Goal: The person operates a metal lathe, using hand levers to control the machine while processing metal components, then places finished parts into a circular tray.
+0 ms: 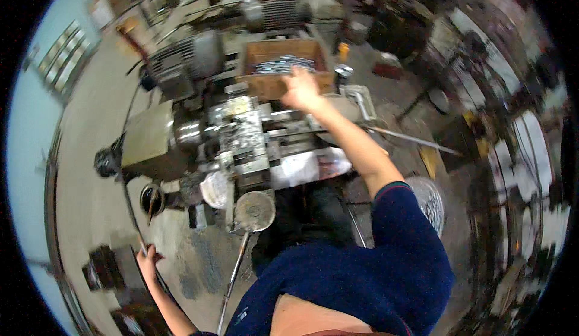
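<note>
At the lower left, my left hand point(148, 261) is closed around a long thin lever point(128, 201), which runs up to the machine's left side. My right arm reaches forward over the machine point(244, 137). My right hand point(301, 89) is at the near wall of a brown box point(265, 87), its fingers apart and slightly blurred, with nothing visible in them. Inside the box lies a heap of small shiny metal parts point(277, 65); my fingertips overlap the heap's near edge in the picture, and I cannot tell whether they touch it.
A ribbed motor point(187, 56) and a boxy housing point(148, 132) stand left of the machine. A round-ended handle point(255, 210) sticks out near my legs. To my right are a metal rod point(416, 140) and a round container of small parts point(433, 206).
</note>
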The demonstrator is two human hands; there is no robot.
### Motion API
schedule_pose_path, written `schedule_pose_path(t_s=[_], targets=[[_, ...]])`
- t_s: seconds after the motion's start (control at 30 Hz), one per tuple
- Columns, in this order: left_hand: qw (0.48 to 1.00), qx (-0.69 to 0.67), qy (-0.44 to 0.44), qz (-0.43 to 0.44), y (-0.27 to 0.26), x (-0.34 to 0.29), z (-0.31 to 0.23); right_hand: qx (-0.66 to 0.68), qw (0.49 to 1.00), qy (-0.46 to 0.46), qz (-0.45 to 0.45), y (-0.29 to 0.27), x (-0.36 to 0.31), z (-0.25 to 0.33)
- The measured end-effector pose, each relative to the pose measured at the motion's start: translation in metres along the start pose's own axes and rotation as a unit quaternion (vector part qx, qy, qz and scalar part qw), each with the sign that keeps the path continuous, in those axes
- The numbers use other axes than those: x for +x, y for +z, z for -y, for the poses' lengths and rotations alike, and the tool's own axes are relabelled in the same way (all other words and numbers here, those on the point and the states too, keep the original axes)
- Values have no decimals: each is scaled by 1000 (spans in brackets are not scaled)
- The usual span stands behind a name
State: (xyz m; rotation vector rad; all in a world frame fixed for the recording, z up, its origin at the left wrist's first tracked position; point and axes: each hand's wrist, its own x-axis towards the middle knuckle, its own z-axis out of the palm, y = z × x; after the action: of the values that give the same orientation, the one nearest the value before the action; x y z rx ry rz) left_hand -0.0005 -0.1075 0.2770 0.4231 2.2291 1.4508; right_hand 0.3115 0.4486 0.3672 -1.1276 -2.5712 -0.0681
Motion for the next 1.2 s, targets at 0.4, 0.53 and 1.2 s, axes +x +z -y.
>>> schedule_pose_path(t_s=[0.4,0.53,1.2], targets=[[950,307,15,-52,22,-32,-28,192,940,263,-105,32,-316,-119],[937,346,27,-38,43,-40,-41,90,904,407,-95,38,-415,-161],[919,387,71,-19,75,-57,-78,-115,753,564,319,50,-507,-309]])
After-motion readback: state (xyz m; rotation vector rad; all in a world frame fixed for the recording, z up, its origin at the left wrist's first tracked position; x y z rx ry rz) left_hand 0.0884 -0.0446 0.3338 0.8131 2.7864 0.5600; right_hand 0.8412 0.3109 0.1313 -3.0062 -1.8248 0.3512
